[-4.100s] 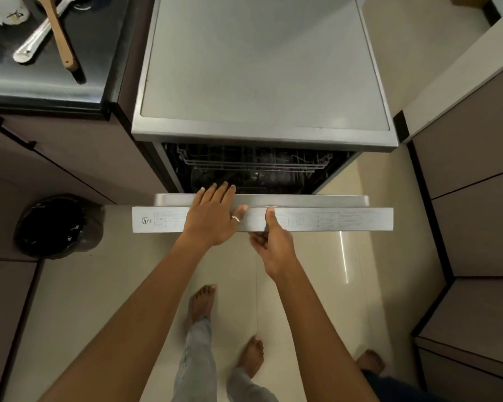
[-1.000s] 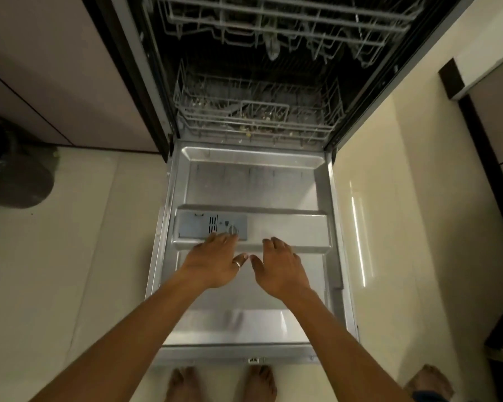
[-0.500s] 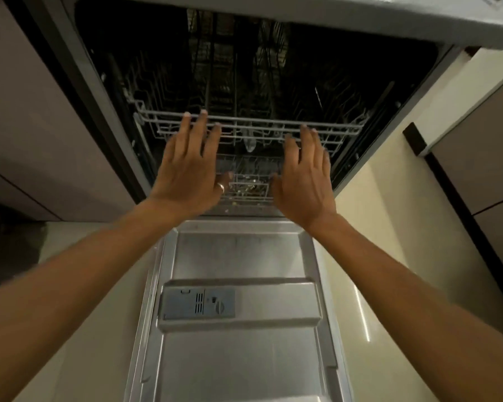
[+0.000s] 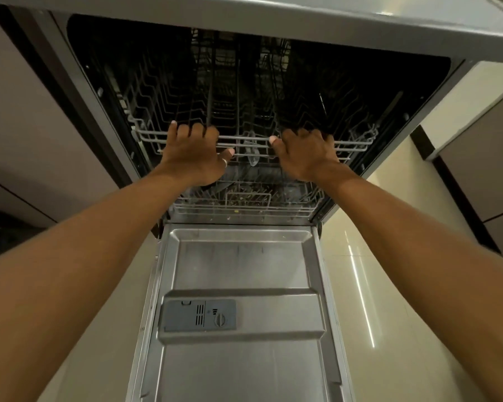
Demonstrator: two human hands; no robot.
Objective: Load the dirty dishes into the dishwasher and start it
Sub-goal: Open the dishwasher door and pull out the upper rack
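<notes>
The dishwasher stands open, its steel door (image 4: 244, 268) folded down flat toward me, with a grey detergent dispenser (image 4: 198, 315) on the inner panel. Inside, the upper wire rack (image 4: 357, 142) sits within the dark tub. My left hand (image 4: 192, 156) grips the front rail of that rack left of centre, fingers curled over the wire. My right hand (image 4: 305, 155) grips the same rail right of centre. Below is the lower rack (image 4: 244, 208), pushed in, with what look like small bits of debris in it. No dishes are visible.
Brown cabinet fronts flank the dishwasher on the left (image 4: 27, 117) and right (image 4: 482, 175). The grey countertop edge (image 4: 302, 15) overhangs the opening. Glossy cream floor tiles (image 4: 369, 285) lie on both sides of the lowered door.
A second ago both hands lay on the lowered door. They reached up with fingers straight and now curl around the upper rack's front rail. My view has moved closer and lower.
</notes>
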